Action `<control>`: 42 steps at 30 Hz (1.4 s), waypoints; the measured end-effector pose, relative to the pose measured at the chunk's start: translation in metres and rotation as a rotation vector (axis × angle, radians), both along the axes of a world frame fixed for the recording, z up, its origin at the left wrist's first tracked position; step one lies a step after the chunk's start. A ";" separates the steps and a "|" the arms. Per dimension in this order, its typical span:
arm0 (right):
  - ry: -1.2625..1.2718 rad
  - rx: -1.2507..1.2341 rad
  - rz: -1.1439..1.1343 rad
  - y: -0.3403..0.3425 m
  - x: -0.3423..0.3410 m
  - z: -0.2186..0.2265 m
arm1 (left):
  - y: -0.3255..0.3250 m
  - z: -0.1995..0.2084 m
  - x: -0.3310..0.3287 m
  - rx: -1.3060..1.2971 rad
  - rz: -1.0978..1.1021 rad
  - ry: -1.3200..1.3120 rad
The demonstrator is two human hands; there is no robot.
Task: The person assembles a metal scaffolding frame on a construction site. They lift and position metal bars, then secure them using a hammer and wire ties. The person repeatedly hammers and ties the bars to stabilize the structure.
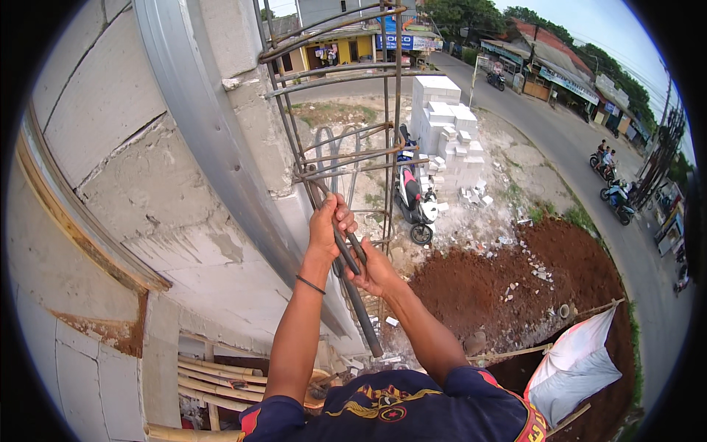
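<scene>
In front of me, beside a rebar column cage (387,140), both my hands are closed round dark metal bars. My left hand (325,225), with a thin black band at its wrist, wraps round a long dark steel bar (359,309) that slants down to the right and is thicker at its lower end. Lower and to the right, my right hand (375,271) grips a shorter dark rod (357,249) lying alongside it; its fingers partly hide both bars. The upper end of the long bar meets the cage near its cross ties (346,163). Whether they touch cannot be told.
Left of the cage stand a grey metal channel (213,140) and a block wall (140,177). Bamboo poles (221,381) lie low on the left. Far below are a parked scooter (414,195), stacked white blocks (445,121), red soil (471,291) and a road with riders.
</scene>
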State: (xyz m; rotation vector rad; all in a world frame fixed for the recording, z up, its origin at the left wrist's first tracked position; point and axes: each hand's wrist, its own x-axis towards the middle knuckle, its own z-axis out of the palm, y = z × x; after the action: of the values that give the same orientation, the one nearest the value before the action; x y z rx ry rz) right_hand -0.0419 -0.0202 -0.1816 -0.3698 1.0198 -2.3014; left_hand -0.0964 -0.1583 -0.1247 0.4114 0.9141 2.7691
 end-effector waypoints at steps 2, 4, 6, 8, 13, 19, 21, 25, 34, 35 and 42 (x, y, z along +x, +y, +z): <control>0.201 0.308 -0.477 -0.013 0.013 -0.001 | 0.010 0.002 0.001 -0.157 0.225 -0.120; 0.563 0.642 -0.805 -0.023 0.022 -0.002 | 0.015 0.005 0.002 -0.295 0.364 -0.116; 0.861 0.896 -1.074 -0.031 0.024 -0.001 | 0.016 0.006 0.005 -0.357 0.390 -0.081; 0.645 0.735 -0.813 -0.028 0.021 -0.001 | 0.009 0.007 0.010 -0.470 0.363 -0.020; -0.251 -0.254 0.231 -0.001 0.003 0.001 | -0.003 0.007 0.015 -0.202 0.121 0.026; 0.144 0.268 -0.387 -0.007 0.020 0.013 | 0.014 0.009 0.006 -0.097 0.207 -0.127; 0.442 0.597 -0.684 -0.012 0.031 0.018 | 0.021 0.010 0.004 -0.175 0.296 -0.132; 0.632 0.789 -0.845 -0.018 0.027 0.024 | 0.022 0.011 0.010 -0.392 0.400 -0.048; -0.076 0.072 -0.093 0.001 0.006 0.014 | 0.009 0.006 0.006 -0.050 0.095 -0.040; 0.088 0.261 -0.353 -0.005 0.013 0.013 | 0.011 0.006 0.002 -0.090 0.139 -0.079; 0.753 0.896 -0.897 -0.028 0.022 0.012 | 0.013 0.009 0.010 -0.408 0.367 -0.026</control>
State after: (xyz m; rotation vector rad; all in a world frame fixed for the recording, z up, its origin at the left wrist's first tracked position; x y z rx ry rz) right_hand -0.0202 -0.0482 -0.1695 -0.4471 2.8979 -2.0293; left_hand -0.0862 -0.1452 -0.1160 0.1496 1.6463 2.7723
